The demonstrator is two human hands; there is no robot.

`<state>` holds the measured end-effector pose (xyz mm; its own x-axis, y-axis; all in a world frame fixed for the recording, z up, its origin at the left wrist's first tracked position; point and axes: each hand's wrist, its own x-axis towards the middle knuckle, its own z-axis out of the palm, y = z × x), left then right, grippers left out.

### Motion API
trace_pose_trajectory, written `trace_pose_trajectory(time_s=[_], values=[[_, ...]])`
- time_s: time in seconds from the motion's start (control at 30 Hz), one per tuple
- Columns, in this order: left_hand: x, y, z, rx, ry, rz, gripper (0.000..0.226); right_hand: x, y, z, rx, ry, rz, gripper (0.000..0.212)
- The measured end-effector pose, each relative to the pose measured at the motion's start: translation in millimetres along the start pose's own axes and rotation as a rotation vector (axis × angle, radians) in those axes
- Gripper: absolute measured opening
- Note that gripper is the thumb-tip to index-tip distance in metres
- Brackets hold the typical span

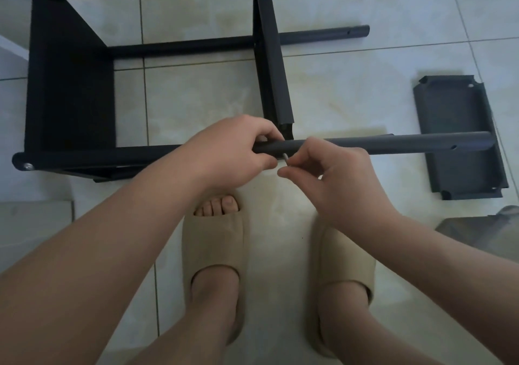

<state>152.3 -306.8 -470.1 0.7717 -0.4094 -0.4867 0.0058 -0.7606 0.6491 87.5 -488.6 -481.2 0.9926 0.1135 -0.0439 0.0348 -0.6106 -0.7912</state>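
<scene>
Black metal tube runs horizontal along near side of rack frame, above tiled floor. Left hand holds tube near its middle, fingers curled round it, just under end of upright shelf panel. Right hand is just beside; thumb and forefinger pinch small silver screw at underside of tube. Right end of tube lies over loose grey panel. Beige slippers are below both hands.
</scene>
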Motion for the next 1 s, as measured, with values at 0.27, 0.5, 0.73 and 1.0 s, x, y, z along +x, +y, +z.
trace_pose_trajectory(time_s=[0.27, 0.5, 0.73, 1.0], values=[[6.8, 1.0, -4.8, -0.086, -0.113, -0.040, 0.018, 5.2, -5.0, 1.3, 0.052, -0.061, 0.182, 0.021], [7.7, -0.7, -4.2, -0.102, -0.133, -0.049, 0.021, 3.0, -5.9, -0.1, 0.111, -0.098, 0.258, 0.017], [8.7, -1.1, -3.2, -0.107, -0.140, -0.055, 0.022, 1.5, -8.7, 6.5, 0.098, -0.052, 0.246, 0.020], [6.2, -0.4, -6.1, -0.137, -0.125, -0.078, 0.020, 9.6, -9.0, -1.5, -0.341, 0.012, 0.045, 0.017]])
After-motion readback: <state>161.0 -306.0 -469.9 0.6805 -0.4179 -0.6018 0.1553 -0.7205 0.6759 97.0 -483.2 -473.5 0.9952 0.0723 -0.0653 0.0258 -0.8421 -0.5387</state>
